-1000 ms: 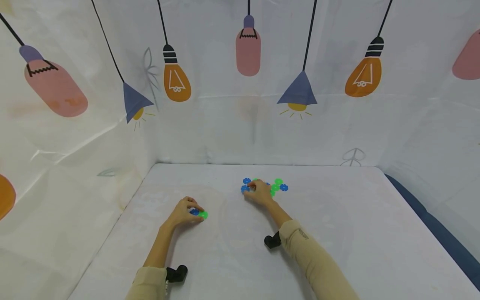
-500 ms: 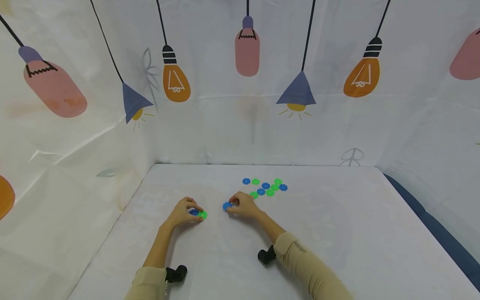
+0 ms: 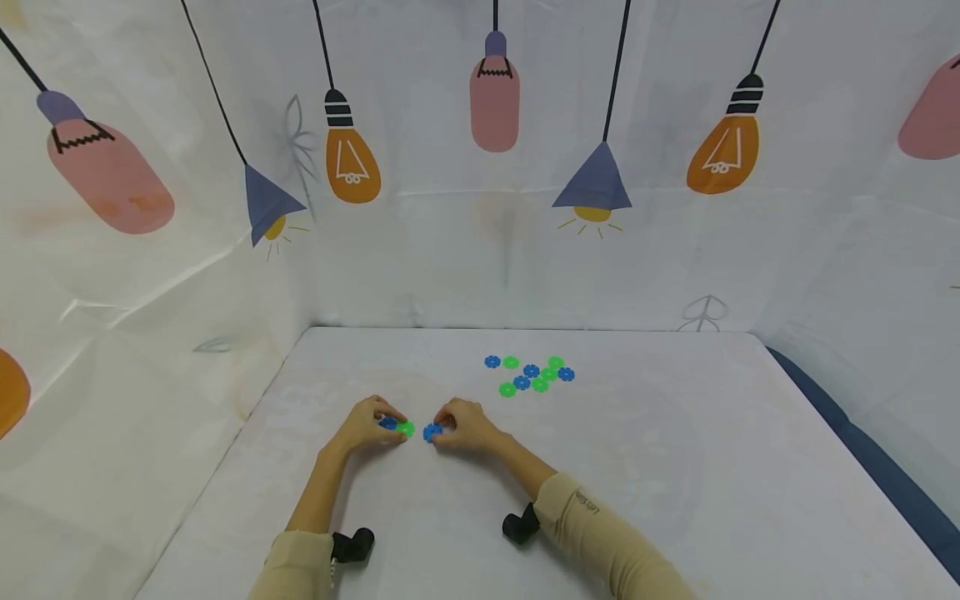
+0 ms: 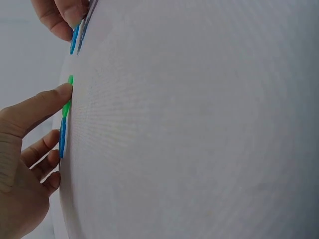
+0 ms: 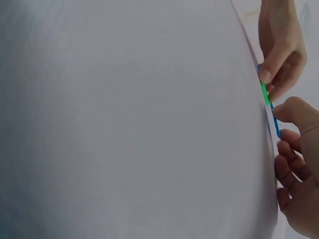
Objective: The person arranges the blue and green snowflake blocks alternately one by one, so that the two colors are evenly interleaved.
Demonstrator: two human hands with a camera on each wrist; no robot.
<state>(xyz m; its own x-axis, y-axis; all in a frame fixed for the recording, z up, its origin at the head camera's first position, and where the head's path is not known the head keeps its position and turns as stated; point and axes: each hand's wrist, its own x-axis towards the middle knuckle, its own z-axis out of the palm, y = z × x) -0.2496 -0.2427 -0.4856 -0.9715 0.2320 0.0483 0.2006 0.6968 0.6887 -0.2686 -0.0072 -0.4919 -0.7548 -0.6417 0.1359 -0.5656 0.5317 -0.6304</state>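
Observation:
My left hand [image 3: 367,427] pinches a green notched plastic disc [image 3: 406,429] between thumb and finger, low over the table. A blue disc [image 4: 62,139] joins edge to edge with that green one, partly hidden by the fingers in the head view. Just to the right, my right hand [image 3: 467,427] holds another blue disc [image 3: 431,432] by its edge. A narrow gap separates this blue disc from the green one in the head and left wrist views. In the right wrist view the held blue disc [image 5: 275,124] looks thin, seen edge-on, slightly above the table surface.
Several loose blue and green discs, among them a blue disc [image 3: 492,362] and a green disc [image 3: 507,390], lie flat near the back of the white table [image 3: 637,467]. A white sheet [image 3: 450,250] printed with lamps stands behind.
My right hand has come from the loose discs toward the left hand, bringing a blue disc with it. The left hand stays in place with its joined discs.

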